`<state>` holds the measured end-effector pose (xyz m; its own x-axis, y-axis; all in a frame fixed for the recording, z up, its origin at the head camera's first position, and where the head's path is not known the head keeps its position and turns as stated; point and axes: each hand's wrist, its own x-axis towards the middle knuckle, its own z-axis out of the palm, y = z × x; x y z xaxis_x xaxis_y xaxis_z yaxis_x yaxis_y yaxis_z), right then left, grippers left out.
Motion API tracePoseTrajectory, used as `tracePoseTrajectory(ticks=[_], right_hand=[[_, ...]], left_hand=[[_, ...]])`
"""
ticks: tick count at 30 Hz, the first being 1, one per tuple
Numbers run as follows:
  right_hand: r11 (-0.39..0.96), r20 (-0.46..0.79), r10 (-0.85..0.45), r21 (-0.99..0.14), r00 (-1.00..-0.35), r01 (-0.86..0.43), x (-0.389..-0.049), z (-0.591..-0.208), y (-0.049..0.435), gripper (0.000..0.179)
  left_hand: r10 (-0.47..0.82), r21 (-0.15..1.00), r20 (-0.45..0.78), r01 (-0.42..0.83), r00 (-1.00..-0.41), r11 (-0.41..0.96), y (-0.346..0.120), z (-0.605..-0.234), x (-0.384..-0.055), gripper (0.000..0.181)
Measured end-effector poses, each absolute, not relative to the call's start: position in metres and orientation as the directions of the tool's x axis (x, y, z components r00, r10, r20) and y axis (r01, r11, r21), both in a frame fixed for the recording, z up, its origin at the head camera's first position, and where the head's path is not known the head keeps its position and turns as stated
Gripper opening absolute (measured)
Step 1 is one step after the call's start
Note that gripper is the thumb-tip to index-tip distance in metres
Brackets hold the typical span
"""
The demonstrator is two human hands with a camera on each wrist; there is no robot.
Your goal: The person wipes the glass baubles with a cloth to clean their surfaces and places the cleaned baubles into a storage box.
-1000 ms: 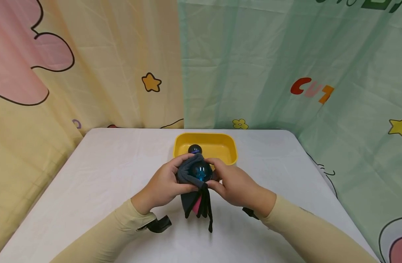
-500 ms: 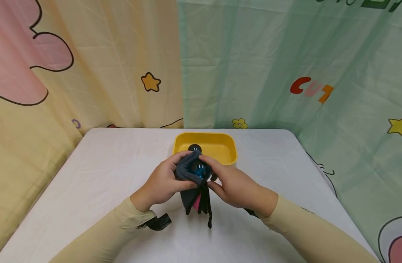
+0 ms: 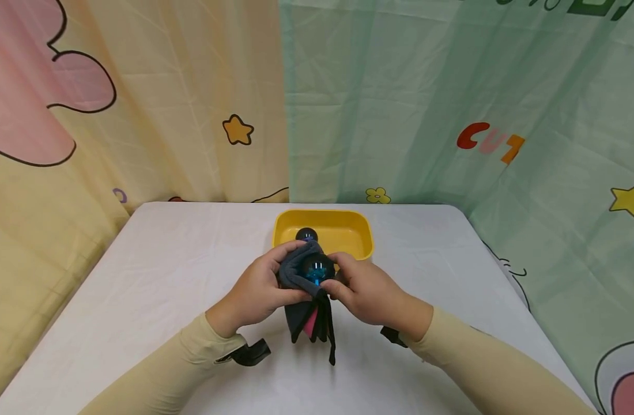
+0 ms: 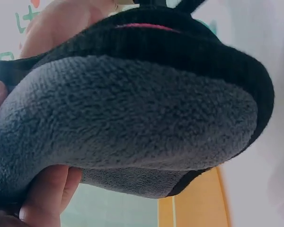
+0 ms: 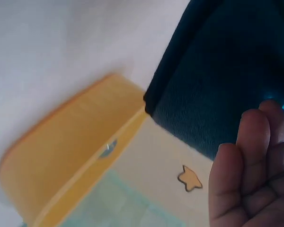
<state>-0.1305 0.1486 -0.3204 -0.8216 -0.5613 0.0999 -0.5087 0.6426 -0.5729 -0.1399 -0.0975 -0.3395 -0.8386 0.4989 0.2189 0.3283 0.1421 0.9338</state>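
A glossy dark blue ball [image 3: 318, 268] sits in a fold of a grey fleecy cloth [image 3: 292, 274] with black edging. My left hand [image 3: 255, 294] grips the cloth from the left, thumb below and fingers above. From the right, my right hand [image 3: 376, 291] pinches the ball, its index finger and thumb at the ball's right edge. Below the ball hang dark flaps of the cloth, a strip of pink, and a thin black strap. Grey fleece [image 4: 146, 113] fills most of the left wrist view. In the right wrist view, several fingers [image 5: 253, 137] overlap the dark cloth and a blue glint.
Just beyond the hands, a yellow tray [image 3: 348, 227] stands on the white-covered table [image 3: 192, 248]. A second dark shiny ball [image 3: 306, 234] shows at the tray's near left. Patterned curtains [image 3: 415, 86] enclose the table's back and sides.
My right index finger reached over the ball's top half a second ago and is now back at its right side. The thumb has moved up onto the ball. My left hand stays nearly still.
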Motion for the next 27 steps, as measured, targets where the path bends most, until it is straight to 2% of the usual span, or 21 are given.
tracePoseTrajectory(ticks=[4, 8, 12, 16, 20, 23, 25, 27], right_hand=[[0.574, 0.081, -0.568, -0.674, -0.819, -0.465, -0.133, -0.323, 0.149, 0.038], [0.560, 0.080, -0.600, -0.669, -0.796, -0.489, -0.132, -0.318, 0.148, 0.060], [0.627, 0.100, -0.623, -0.529, -0.776, -0.571, -0.131, -0.314, 0.147, 0.078], [0.685, 0.163, -0.646, -0.308, -0.746, -0.660, -0.131, -0.312, 0.146, 0.071], [0.671, 0.236, -0.673, -0.202, -0.701, -0.713, -0.133, -0.311, 0.147, 0.065], [0.667, 0.220, -0.667, -0.249, -0.712, -0.702, -0.135, -0.312, 0.148, 0.066], [0.666, 0.178, -0.644, -0.348, -0.744, -0.660, -0.135, -0.313, 0.147, 0.064], [0.648, 0.121, -0.612, -0.490, -0.781, -0.583, -0.136, -0.316, 0.147, 0.054]], left_hand=[[0.495, 0.930, 0.218, 0.332, -0.841, 0.154, -0.098, -0.340, -0.139, 0.082], [0.485, 0.929, 0.237, 0.342, -0.842, 0.141, -0.100, -0.341, -0.140, 0.081], [0.481, 0.938, 0.247, 0.332, -0.841, 0.098, -0.102, -0.341, -0.143, 0.077], [0.489, 0.948, 0.237, 0.310, -0.840, 0.074, -0.102, -0.341, -0.143, 0.077], [0.499, 0.952, 0.226, 0.298, -0.837, 0.069, -0.102, -0.341, -0.142, 0.078], [0.501, 0.950, 0.224, 0.303, -0.836, 0.080, -0.102, -0.341, -0.141, 0.078], [0.501, 0.947, 0.221, 0.307, -0.837, 0.095, -0.101, -0.341, -0.141, 0.079], [0.501, 0.944, 0.215, 0.310, -0.839, 0.113, -0.101, -0.341, -0.140, 0.079]])
